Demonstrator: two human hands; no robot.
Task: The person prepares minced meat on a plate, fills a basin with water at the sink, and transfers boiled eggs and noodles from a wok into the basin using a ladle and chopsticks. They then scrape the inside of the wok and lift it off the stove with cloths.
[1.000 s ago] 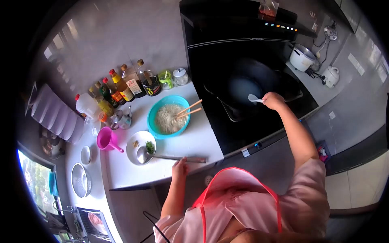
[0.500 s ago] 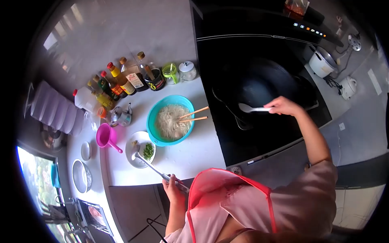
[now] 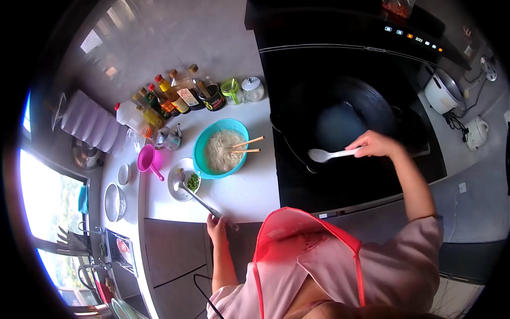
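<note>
My right hand (image 3: 374, 144) is closed on the handle of a white spoon (image 3: 320, 155), held over the near-left rim of a dark wok (image 3: 366, 98) with cloudy liquid at its bottom. At the counter's front edge, my left hand (image 3: 216, 227) grips the end of a metal ladle (image 3: 197, 200). The ladle's bowl rests over a white plate (image 3: 175, 194) that carries chopped green herbs (image 3: 193, 183). Just beyond the plate is a turquoise basin (image 3: 200, 169) of pale noodles (image 3: 220, 151) in liquid, with wooden chopsticks (image 3: 249, 150) sticking out.
Several sauce bottles (image 3: 169, 101) and seasoning jars (image 3: 253, 89) line the wall. A pink dipper (image 3: 150, 158) and a metal teapot (image 3: 169, 138) stand left of the basin. A metal strainer (image 3: 115, 202) sits farther left. A rice cooker (image 3: 443, 91) is right of the stove (image 3: 340, 186).
The view has shifted slightly. My right hand has drawn the spoon a little nearer to me, off the wok's middle. My left hand stays on the ladle, now nearer its handle end.
</note>
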